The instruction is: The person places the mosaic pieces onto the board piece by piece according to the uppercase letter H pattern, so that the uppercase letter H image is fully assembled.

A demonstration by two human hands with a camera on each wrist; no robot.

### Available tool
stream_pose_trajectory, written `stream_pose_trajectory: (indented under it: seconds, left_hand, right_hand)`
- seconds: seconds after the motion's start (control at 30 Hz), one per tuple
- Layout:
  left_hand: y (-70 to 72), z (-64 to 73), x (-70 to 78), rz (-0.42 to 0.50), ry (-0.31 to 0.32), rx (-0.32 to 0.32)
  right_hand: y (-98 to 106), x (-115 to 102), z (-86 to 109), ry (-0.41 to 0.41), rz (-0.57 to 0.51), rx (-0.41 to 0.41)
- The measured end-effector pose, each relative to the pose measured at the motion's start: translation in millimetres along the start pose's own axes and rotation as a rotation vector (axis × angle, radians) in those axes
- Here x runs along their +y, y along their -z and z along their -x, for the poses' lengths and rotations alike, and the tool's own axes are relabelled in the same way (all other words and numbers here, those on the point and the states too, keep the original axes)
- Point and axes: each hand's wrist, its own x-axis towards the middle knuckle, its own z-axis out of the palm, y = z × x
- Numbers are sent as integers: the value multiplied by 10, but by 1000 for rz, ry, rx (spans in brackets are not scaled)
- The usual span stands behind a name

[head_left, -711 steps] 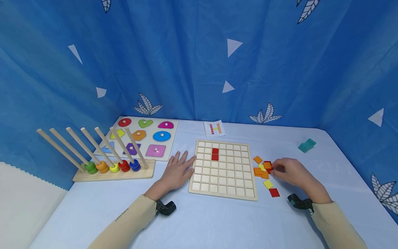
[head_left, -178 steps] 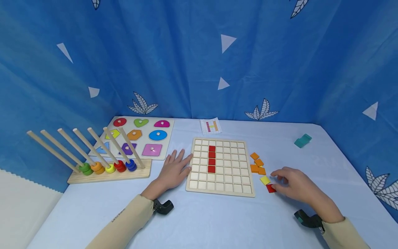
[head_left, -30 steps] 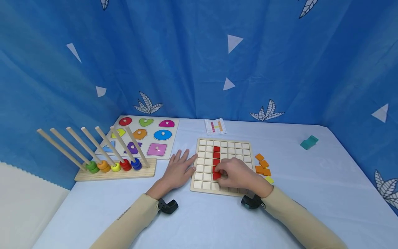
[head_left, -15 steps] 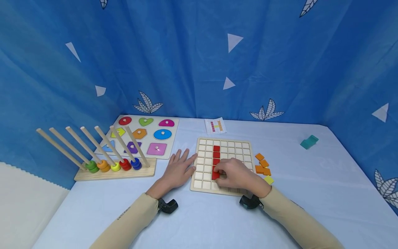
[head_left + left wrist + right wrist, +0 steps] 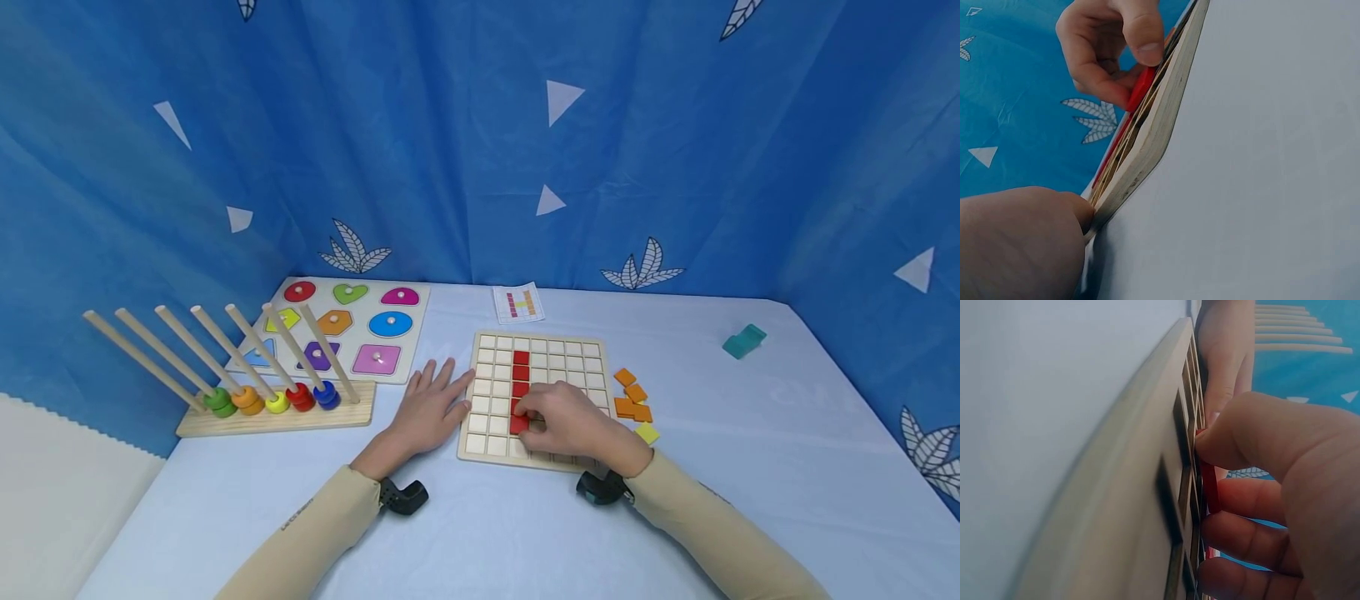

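Note:
A wooden grid board [image 5: 480, 423] lies flat on the table, with a column of several red square tiles [image 5: 521, 372] in its cells. Over the near end of that column, my right hand [image 5: 566, 421] pinches a red tile [image 5: 1141, 89] between thumb and fingers. In the left wrist view this tile sits tilted against the board's surface; the right wrist view shows the held tile [image 5: 1209, 484] partly covered by fingers. My left hand [image 5: 427, 414] lies spread on the table, its fingertips touching the board's left edge.
Several orange tiles [image 5: 625, 407] and a yellow tile [image 5: 647, 432] lie right of the board. Behind it is a pattern card [image 5: 518, 303]. A peg stand [image 5: 285, 417] with upright rods and a shape puzzle [image 5: 352, 342] stand left; a teal object [image 5: 744, 341] lies far right.
Since the earliest frame the red column has grown and the loose red tiles have left the pile. My right hand went from the pile to the board; over the last second it barely moves.

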Motion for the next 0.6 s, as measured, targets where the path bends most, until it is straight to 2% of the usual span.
stream_pose_trajectory:
  seconds: [0.6]
  left_hand:
    - [-16, -6, -18, -5, 4, 3]
  right_hand:
    - [-22, 14, 14, 10, 15, 15]
